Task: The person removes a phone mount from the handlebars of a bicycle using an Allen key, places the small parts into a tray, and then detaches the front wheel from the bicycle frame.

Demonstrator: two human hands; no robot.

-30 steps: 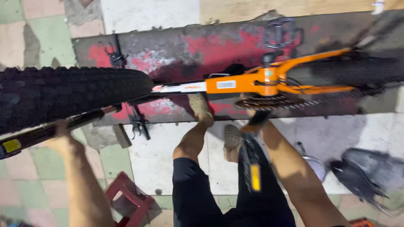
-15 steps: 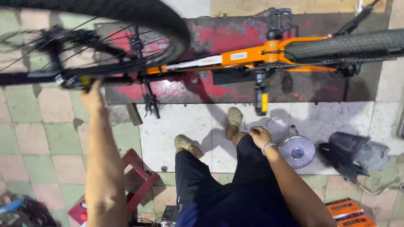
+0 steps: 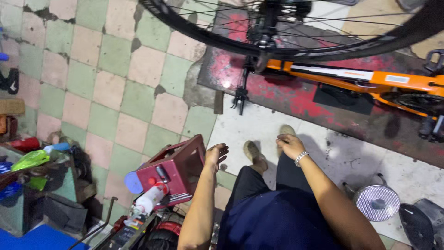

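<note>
- While the orange bicycle frame (image 3: 370,81) lies on its side across the red-stained slab (image 3: 296,92), with its black wheel (image 3: 296,28) at the top of the view, both hands hang empty over the person's knees.
- Red tool crate (image 3: 178,169) (tipped on its side, just left of the left hand): a white spray bottle with a red cap (image 3: 149,200) leans at its front, and a blue cap (image 3: 133,182) shows at its near corner — what else is inside I cannot tell.
- Cluttered bench (image 3: 32,185) at far left holds a green bag (image 3: 30,159) and other bits too jumbled to name.
- Left hand (image 3: 216,154): palm loosely open, fingers curled slightly, gripping nothing, close beside the crate's edge.
- Right hand (image 3: 290,146): relaxed and half-curled, holding nothing, a silver bracelet (image 3: 300,158) at the wrist — it hovers above the right shoe (image 3: 286,132).
- Round metal reflector (image 3: 377,203) sits on the white floor to the right, well apart from both hands.
</note>
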